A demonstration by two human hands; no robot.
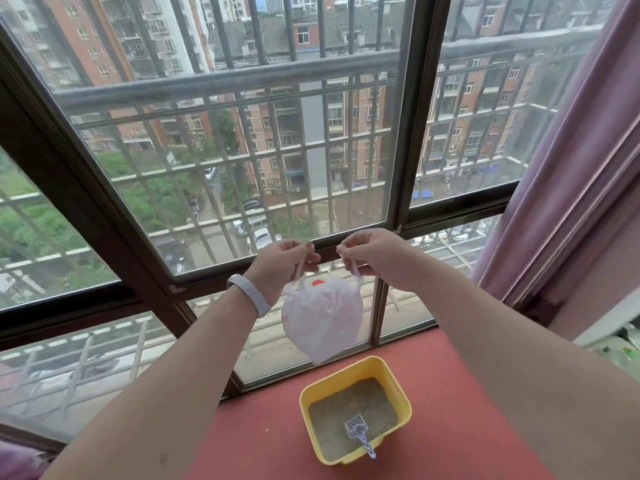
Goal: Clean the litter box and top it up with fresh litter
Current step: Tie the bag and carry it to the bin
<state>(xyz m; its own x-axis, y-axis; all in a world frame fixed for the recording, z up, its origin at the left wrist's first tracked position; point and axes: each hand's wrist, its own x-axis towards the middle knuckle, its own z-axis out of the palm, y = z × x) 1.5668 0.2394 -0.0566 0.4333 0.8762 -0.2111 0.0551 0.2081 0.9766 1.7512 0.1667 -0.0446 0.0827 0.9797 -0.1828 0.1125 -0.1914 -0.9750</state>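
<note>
A person's two bare arms reach out toward a barred high-rise window, both hands raised at about the same height and holding a white plastic bag [323, 318] by its two handle loops. The left hand [282, 263] is pinched shut on the left loop, a pale wristband [247, 294] just behind it; the right hand [375, 256] is clenched on the right loop. The hands are close together but apart, thumbs and fingertips turned toward each other, and the bag hangs between and below them, rounded and bulging, its mouth drawn nearly closed. A small red patch shows at the bag's top edge; what it is cannot be told. Directly under the bag and nearer the person than the hands sits the yellow litter box [355, 408], resting on a red sill surface [460, 427] beside the glass. The box is slightly closer to the right arm than the left. Grey litter [349, 407] covers its floor in a shallow layer, and a blue slotted scoop [360, 433] lies in it, head toward the hands, handle running back over the near rim. A mauve curtain [568, 174] hangs off to the right of the right hand. By appearances the scooped waste is bagged and the handles are about to be knotted, a move that would turn on the two loops crossing in the short gap between the hands; the fresh litter is not in sight, and the top-up looks undone.
</note>
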